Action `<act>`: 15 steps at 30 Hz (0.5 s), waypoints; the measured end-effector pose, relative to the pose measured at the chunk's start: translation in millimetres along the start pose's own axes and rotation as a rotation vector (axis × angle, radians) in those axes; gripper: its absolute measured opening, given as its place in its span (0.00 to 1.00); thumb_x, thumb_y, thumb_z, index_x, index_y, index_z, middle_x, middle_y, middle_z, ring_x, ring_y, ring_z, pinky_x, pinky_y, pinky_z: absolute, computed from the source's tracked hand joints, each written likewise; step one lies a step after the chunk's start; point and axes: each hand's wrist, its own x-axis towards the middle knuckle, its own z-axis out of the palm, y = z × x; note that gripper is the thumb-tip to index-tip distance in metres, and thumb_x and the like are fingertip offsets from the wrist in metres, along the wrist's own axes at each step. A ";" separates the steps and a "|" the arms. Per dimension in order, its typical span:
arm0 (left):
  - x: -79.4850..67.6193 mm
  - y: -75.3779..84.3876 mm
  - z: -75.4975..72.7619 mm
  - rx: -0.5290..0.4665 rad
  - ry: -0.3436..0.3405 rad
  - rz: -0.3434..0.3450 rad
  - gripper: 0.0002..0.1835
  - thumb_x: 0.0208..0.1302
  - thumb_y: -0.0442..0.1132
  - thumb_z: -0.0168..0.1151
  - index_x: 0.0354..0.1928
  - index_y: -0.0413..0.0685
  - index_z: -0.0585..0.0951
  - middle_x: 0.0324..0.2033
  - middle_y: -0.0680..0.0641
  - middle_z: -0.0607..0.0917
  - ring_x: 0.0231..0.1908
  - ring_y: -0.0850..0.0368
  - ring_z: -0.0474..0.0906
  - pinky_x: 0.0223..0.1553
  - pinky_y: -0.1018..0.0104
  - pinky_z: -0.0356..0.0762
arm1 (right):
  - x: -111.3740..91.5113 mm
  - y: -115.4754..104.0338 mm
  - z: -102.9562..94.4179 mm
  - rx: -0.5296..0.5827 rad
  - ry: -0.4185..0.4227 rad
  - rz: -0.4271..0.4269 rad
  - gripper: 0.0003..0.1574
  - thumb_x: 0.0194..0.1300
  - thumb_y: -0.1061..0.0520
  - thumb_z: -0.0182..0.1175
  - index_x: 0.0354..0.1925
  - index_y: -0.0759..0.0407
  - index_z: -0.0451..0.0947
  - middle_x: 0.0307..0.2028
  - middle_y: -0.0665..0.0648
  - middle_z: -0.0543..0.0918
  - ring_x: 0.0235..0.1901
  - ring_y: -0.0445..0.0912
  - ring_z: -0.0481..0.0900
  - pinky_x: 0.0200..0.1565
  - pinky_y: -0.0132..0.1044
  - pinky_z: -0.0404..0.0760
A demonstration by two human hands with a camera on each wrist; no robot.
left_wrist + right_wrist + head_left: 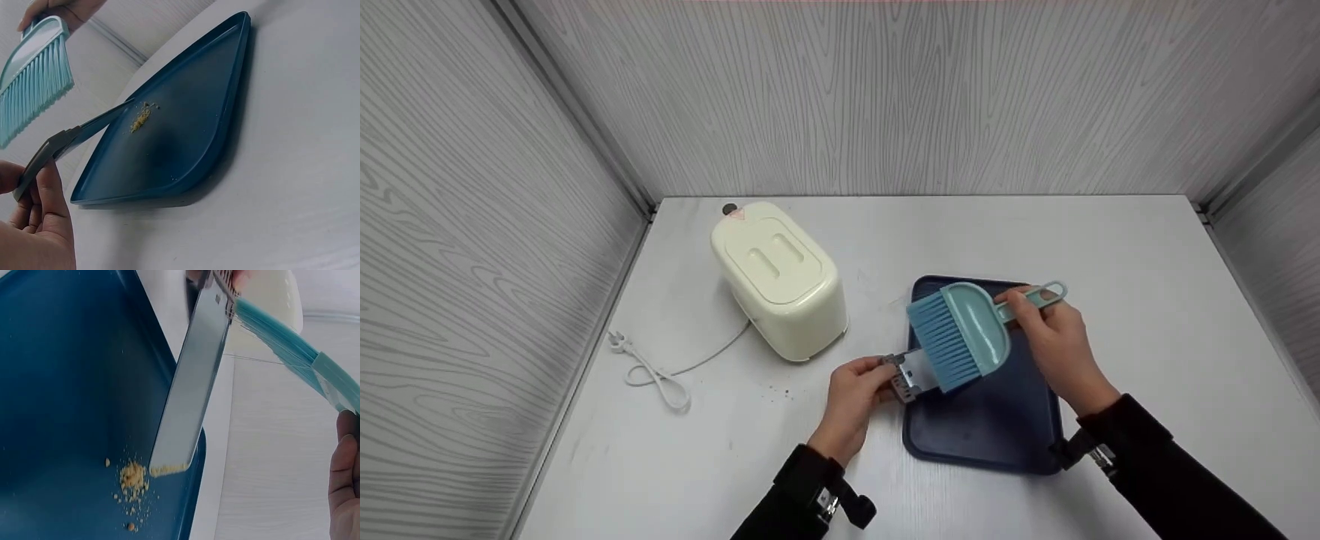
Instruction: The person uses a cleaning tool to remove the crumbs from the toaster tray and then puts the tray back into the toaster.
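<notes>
My left hand (847,405) pinches one end of a flat metal crumb tray (191,382), which slants down over a dark blue tray (986,439). In the right wrist view, yellowish crumbs line the crumb tray's lower edge. A small pile of crumbs (133,477) lies on the blue tray just beside that edge. My right hand (1061,349) grips the handle of a light blue brush (979,326). From the head view the bristles cover part of the crumb tray; in the left wrist view they hang above it, apart from it.
A cream toaster (784,281) stands left of the blue tray, with slot-like recesses on its top. Its white power cord (664,379) lies on the table to the left, unplugged. Some dark specks (786,392) dot the table in front. Wood-grain walls (885,97) enclose the table.
</notes>
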 end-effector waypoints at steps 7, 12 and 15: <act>-0.2 0.3 1.2 -0.001 -0.012 -0.013 0.14 0.65 0.33 0.66 0.50 0.32 0.84 0.42 0.40 0.88 0.37 0.54 0.86 0.40 0.63 0.86 | -5.5 2.2 11.6 -0.007 -0.051 0.024 0.24 0.81 0.46 0.52 0.52 0.65 0.81 0.43 0.59 0.84 0.39 0.45 0.85 0.41 0.36 0.86; -0.5 -0.1 1.7 -0.013 -0.029 -0.011 0.14 0.65 0.33 0.66 0.50 0.32 0.84 0.42 0.39 0.87 0.37 0.54 0.87 0.40 0.63 0.86 | -6.2 5.8 17.9 -0.025 -0.060 0.057 0.25 0.80 0.42 0.53 0.51 0.63 0.82 0.42 0.58 0.85 0.38 0.46 0.85 0.40 0.38 0.86; -0.5 -0.3 2.2 -0.008 -0.036 -0.009 0.15 0.65 0.34 0.66 0.50 0.32 0.84 0.42 0.39 0.87 0.37 0.53 0.87 0.40 0.63 0.86 | -7.0 8.0 21.2 -0.030 -0.067 0.074 0.25 0.80 0.42 0.54 0.51 0.62 0.82 0.41 0.59 0.85 0.36 0.47 0.84 0.37 0.37 0.86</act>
